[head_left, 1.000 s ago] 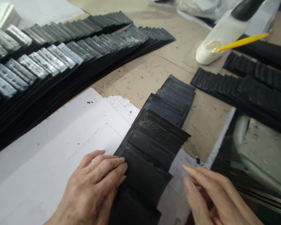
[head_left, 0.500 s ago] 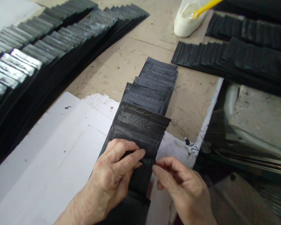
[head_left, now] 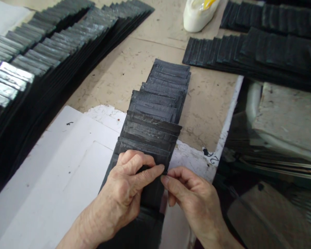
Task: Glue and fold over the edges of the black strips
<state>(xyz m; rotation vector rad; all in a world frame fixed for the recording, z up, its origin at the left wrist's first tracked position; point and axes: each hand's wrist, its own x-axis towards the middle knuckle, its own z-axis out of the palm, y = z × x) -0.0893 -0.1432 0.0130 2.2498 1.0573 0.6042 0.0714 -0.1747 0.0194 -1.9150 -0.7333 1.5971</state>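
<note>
A row of overlapping black flat pieces (head_left: 152,103), leather-like with raised bands across their ends, runs away from me over white paper. My left hand (head_left: 132,183) lies on the near part of this row, its fingers curled and the index finger pressing along a piece's edge. The left thumb is mostly hidden. At the right end of that same edge, my right hand (head_left: 191,197) pinches the corner of the black piece (head_left: 151,190) between thumb and index finger. The two index fingertips are close together.
Long rows of overlapping black pieces (head_left: 75,38) lie at the left, with more black pieces (head_left: 223,52) at the back right. A white glue-like pot (head_left: 197,17) with a yellow stick stands behind. White paper (head_left: 54,166) covers the near left. The table edge (head_left: 229,121) runs down the right.
The view has shifted, so the table things sit a little further left and up. My right hand has come nearer the left index fingertip, which reaches further right along the edge.
</note>
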